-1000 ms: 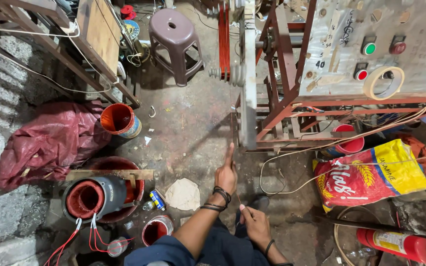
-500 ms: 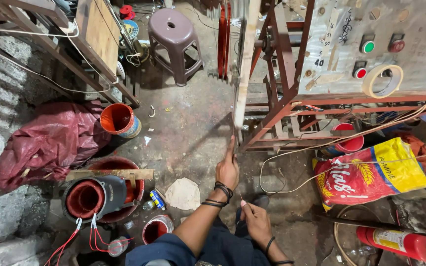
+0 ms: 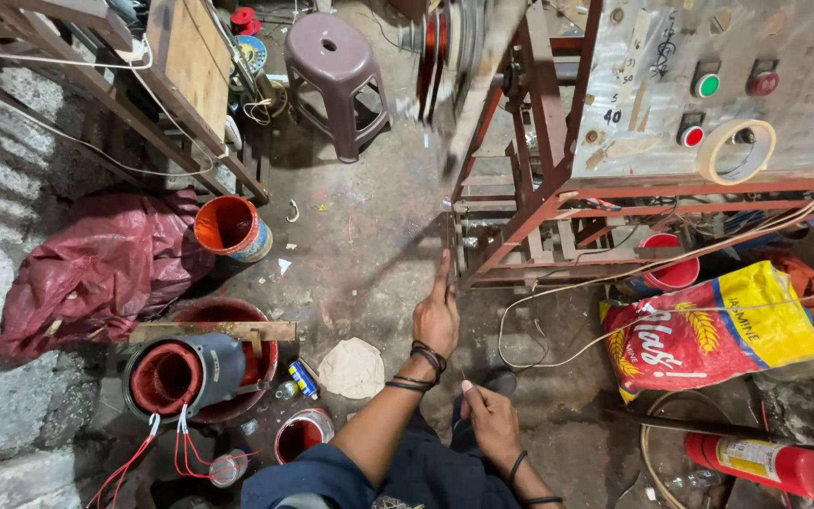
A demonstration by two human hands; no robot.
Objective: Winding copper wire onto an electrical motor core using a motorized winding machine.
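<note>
Blurred metal strip (image 3: 468, 104) — left hand (image 3: 437, 319) grip clamped on its lower end, right hand (image 3: 492, 419) loosely curled — contents unclear.

Stool (image 3: 336, 71) behind, motor (image 3: 186, 372) left, sack (image 3: 718, 330) right of hands (image 3: 437, 320)

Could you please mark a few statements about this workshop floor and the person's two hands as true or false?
1. The left hand reaches up toward the long thin blurred strip. True.
2. The brown plastic stool lies tipped on its side. False: it stands upright.
3. The red fire extinguisher lies on the floor at lower right. True.
4. The right hand holds the orange bucket. False: the bucket sits apart, beside the crumpled red cloth.
5. The control panel's round buttons are all blue. False: they are green and red.
</note>
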